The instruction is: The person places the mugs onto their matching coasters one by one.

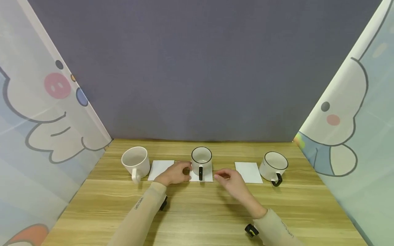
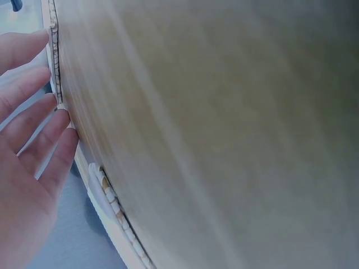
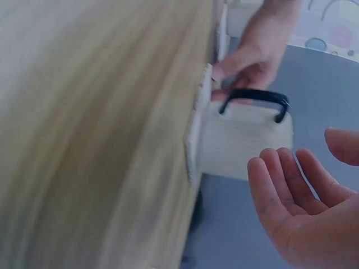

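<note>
A white mug [image 1: 201, 160] with a black rim and a black handle stands on the middle white square card [image 1: 194, 177], its handle toward me. My left hand [image 1: 175, 173] is just left of this mug, with fingertips and thumb right at the card's left side; its fingers are loosely spread in the left wrist view. To the mug's right hovers my right hand [image 1: 232, 182], apart from it, fingers gently bent and holding nothing. In the right wrist view the same mug [image 3: 244, 140] shows beyond the right fingers [image 3: 263, 185].
A plain white mug [image 1: 136, 162] stands at the left beside another white card [image 1: 158, 167], which the left hand partly covers. At the right, a second black-rimmed mug [image 1: 274, 165] overlaps the edge of a third card [image 1: 247, 172]. A grey wall [image 1: 200, 85] rises behind the wooden table [image 1: 197, 218].
</note>
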### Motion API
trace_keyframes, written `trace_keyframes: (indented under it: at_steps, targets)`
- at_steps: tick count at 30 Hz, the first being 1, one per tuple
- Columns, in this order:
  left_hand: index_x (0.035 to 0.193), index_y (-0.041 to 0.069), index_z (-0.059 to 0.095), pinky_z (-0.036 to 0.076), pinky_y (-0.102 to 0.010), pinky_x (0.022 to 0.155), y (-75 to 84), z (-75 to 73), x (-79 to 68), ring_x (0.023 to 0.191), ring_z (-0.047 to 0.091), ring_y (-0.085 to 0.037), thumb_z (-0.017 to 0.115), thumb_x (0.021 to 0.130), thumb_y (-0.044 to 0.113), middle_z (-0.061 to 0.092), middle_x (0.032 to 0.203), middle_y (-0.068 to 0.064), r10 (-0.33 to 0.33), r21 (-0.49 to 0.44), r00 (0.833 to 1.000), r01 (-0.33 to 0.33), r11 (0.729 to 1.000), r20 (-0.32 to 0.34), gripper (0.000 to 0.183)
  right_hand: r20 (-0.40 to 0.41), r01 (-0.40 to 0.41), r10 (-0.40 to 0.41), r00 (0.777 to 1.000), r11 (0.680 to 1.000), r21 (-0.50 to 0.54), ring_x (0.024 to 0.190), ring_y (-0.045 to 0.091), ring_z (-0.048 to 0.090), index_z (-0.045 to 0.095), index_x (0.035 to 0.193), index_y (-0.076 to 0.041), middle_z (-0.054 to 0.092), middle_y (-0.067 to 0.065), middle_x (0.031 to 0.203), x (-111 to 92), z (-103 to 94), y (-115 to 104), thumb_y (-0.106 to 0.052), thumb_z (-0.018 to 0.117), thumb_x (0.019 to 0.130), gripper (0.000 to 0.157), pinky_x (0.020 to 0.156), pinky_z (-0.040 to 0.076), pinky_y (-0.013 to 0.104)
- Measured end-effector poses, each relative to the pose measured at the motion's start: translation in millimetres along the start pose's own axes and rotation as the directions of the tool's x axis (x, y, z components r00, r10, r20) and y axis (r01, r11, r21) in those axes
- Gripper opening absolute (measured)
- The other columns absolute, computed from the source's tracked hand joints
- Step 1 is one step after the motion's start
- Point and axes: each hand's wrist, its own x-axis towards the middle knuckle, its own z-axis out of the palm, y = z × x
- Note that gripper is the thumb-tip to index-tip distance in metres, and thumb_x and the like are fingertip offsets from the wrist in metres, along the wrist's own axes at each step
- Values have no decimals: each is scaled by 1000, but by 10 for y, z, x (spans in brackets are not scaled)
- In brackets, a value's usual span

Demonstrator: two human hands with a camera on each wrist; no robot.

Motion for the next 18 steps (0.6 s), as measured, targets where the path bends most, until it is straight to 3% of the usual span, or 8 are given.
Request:
trace_keyframes:
  at_steps: [11, 18]
  targets:
    - [105, 17, 64, 29, -54, 118, -5, 12, 13, 140, 43, -38, 77, 87, 17, 53, 149, -11, 11, -4, 1000, -11, 1000, -2, 22, -62, 10, -11, 998, 1000, -12, 93, 17, 69, 74, 106, -7, 73, 1, 98, -97, -365, 18, -18, 73, 96, 15, 83, 56, 31]
    - [104, 14, 64, 33, -54, 115, -3, 3, 2, 137, 46, -40, 77, 85, 15, 57, 145, -13, 32, 20, 999, -32, 999, -9, 23, -170, 101, -109, 979, 993, -60, 91, 19, 70, 74, 106, -2, 73, 5, 100, -156, -531, 85, -12, 74, 94, 16, 81, 58, 32]
